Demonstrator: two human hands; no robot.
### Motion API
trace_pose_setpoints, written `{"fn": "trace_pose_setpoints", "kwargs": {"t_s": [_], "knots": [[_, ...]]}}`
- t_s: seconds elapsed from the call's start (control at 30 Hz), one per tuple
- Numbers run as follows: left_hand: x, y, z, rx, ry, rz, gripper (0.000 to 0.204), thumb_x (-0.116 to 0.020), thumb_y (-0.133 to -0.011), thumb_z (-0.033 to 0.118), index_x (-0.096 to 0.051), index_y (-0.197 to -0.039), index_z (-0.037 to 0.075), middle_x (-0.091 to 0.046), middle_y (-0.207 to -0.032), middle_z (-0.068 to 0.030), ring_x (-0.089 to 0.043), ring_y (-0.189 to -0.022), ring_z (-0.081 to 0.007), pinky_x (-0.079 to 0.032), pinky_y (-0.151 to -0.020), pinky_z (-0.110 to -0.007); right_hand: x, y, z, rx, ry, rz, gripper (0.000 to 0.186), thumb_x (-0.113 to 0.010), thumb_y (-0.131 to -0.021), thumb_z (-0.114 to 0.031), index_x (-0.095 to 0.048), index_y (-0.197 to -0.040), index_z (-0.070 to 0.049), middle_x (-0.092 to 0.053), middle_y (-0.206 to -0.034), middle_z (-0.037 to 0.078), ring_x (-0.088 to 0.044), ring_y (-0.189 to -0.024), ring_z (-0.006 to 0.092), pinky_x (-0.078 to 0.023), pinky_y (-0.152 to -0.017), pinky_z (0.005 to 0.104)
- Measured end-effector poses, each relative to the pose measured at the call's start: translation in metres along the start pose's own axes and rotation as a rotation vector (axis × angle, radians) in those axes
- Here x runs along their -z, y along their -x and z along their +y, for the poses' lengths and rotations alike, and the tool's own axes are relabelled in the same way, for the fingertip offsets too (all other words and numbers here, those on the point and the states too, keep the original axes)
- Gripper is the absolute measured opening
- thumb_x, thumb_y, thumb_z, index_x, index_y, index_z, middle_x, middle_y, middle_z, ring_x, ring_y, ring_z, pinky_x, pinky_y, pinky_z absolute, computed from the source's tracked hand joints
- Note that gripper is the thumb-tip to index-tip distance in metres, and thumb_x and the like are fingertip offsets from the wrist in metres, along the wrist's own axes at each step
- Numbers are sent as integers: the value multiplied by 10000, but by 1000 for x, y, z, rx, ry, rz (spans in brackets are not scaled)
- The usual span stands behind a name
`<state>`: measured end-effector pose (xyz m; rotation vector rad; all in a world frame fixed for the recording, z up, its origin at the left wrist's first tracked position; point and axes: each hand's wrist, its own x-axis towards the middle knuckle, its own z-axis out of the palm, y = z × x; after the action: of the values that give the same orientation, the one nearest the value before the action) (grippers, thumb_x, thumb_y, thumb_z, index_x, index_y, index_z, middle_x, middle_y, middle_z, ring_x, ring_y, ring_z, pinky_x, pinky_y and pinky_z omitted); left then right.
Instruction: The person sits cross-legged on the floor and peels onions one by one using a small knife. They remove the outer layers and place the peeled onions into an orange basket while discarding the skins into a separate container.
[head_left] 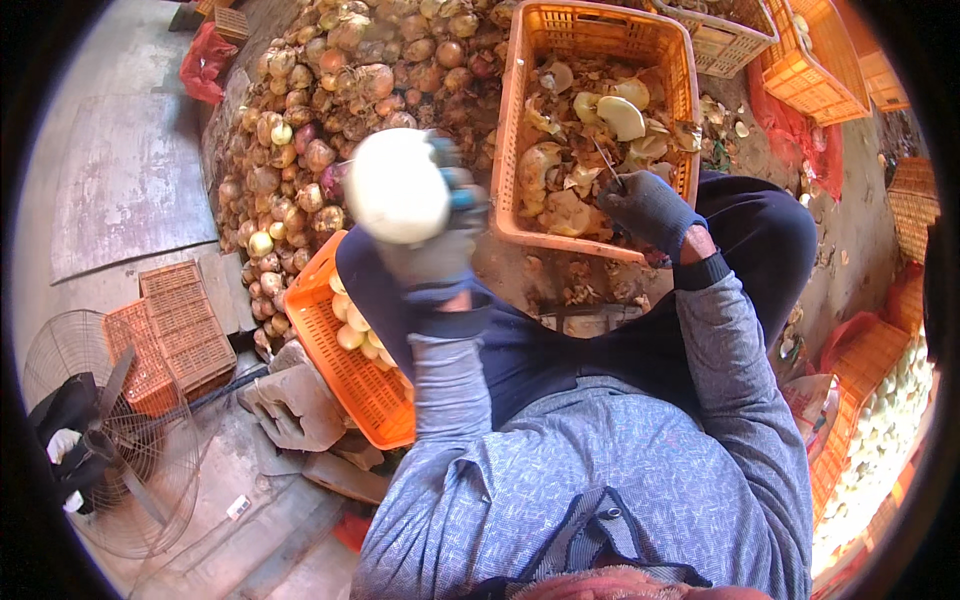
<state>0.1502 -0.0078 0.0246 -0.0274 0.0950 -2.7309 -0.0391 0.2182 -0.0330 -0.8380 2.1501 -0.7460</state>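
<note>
A peeled white onion (398,186) is in the grasp of my gloved left hand (448,235), raised above my left knee. The hand is smeared by motion. My right hand (645,208), in a grey glove, is closed on a small knife (604,156) with a thin blade pointing up and away. It hovers over the near right part of an orange crate (508,130) holding onion skins and cut pieces (622,118). The knife's handle is hidden in my fist.
Unpeeled onions (345,75) lie heaped at the far left. An orange crate (330,385) with peeled onions stands by my left leg. Left of it are a wire-caged fan (150,470) and brown crates (185,320). More crates (815,70) and a mass of peeled onions (885,420) are on the right.
</note>
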Motion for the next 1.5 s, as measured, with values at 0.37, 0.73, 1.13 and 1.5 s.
{"fn": "trace_pose_setpoints", "kwargs": {"t_s": [0.37,0.73,1.13,1.5], "knots": [[-19,243,190,-871,-1190,1134,685,-642,-1015,615,-603,-1446,84,-673,-1345,-116,-664,-1193,-267,-576,-996,-426,1,-10,-17,-70,-161,-43,357,-653,-982,-276,-755,-1082,51,-716,-813,89,-619,-755,139,-511,-715,341],[66,100,250,-578,-1617,872,506,-645,-1063,352,-589,-1441,20,-673,-1370,-158,-702,-1115,-265,-579,-929,-346,38,10,-46,-218,-1270,-99,481,-598,-1076,-317,-619,-1417,22,-668,-946,50,-675,-808,147,-580,-677,310],[313,-49,513,311,-2374,1363,652,-758,-874,503,-681,-1344,58,-762,-1189,-191,-720,-1077,-304,-578,-897,-426,24,-55,-56,-469,-1415,-7,582,-584,-1097,-330,-480,-1530,44,-693,-1144,87,-650,-860,97,-549,-664,229],[347,-123,436,904,-2377,1390,575,-707,-886,654,-690,-1390,377,-610,-1508,-155,-608,-1347,-377,-485,-1135,-474,13,-98,-72,-577,-1225,165,614,-576,-1101,-395,-459,-1557,0,-688,-1065,44,-623,-781,109,-545,-632,260]]}}
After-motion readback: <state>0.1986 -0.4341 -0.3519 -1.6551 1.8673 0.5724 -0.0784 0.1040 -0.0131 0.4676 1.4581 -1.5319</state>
